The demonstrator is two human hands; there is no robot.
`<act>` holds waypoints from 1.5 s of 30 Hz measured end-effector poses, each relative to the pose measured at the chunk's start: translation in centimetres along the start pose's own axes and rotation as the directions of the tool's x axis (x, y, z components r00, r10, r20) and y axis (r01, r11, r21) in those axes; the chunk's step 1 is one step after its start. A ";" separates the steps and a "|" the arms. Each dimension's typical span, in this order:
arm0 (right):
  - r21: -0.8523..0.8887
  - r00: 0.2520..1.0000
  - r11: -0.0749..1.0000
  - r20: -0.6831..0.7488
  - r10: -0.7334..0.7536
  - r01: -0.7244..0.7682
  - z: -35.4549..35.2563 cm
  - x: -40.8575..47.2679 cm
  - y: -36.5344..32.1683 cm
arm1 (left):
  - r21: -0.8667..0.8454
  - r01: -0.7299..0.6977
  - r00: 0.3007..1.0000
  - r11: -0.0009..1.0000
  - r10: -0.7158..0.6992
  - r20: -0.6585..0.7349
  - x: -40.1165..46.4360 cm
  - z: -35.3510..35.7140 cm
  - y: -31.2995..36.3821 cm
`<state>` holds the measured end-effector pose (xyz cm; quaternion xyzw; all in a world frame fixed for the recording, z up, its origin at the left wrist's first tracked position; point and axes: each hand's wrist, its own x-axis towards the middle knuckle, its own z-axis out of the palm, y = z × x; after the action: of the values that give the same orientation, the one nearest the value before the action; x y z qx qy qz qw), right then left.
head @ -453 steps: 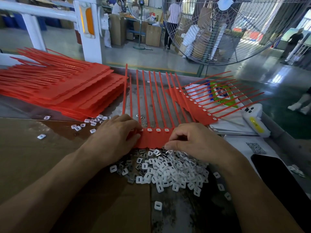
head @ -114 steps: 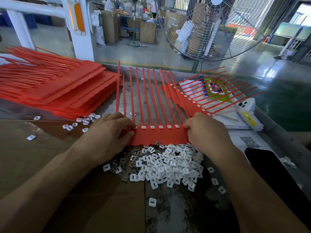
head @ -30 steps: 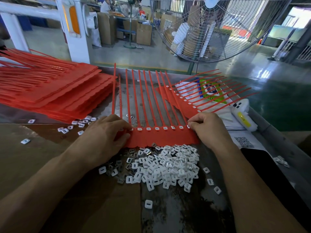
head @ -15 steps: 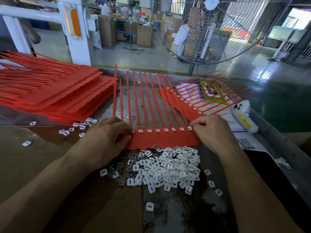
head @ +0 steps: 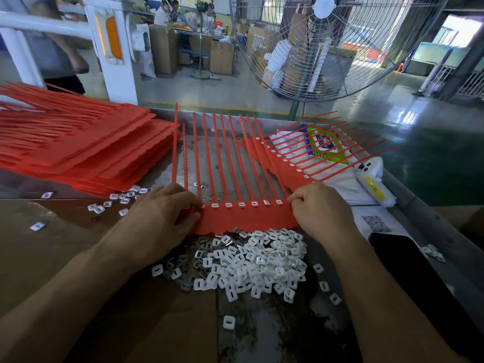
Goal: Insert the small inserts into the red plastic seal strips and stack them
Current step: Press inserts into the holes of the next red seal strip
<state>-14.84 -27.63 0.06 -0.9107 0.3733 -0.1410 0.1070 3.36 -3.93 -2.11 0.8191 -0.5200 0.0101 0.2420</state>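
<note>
The red seal strip sheet (head: 246, 216) lies flat mid-worktop, its thin tails fanning toward the far edge, with the left hand (head: 162, 216) resting on its left end, fingers loosely bent over the band, and the right hand (head: 319, 210) with fingers curled, pinching at the last socket on the right end. The loose white inserts (head: 251, 263) are heaped just nearside of the band, touching its scalloped edge. The sheet looks light and floppy, the tails springy, so it is best held by the solid band; the inserts look tiny, hard and easily scattered.
</note>
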 end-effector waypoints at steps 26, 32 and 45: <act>-0.023 0.986 0.990 0.093 -0.139 0.142 0.3 -0.6 -2.8 | 0.027 0.028 0.999 0.999 -0.028 0.019 0.2 0.1 0.0; 0.005 0.986 0.987 0.036 -0.163 0.162 0.6 -1.0 -3.0 | 0.045 0.039 0.999 0.998 -0.040 0.037 0.2 0.1 -0.1; 0.206 0.993 0.972 -0.021 -0.113 0.115 1.2 -0.3 -1.7 | 0.037 0.034 0.998 0.999 -0.036 0.044 0.3 -0.1 -0.1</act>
<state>-13.57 -26.16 -0.57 -0.9139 0.3041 -0.1891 0.1913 3.58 -4.10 -2.03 0.8324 -0.5106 -0.0030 0.2155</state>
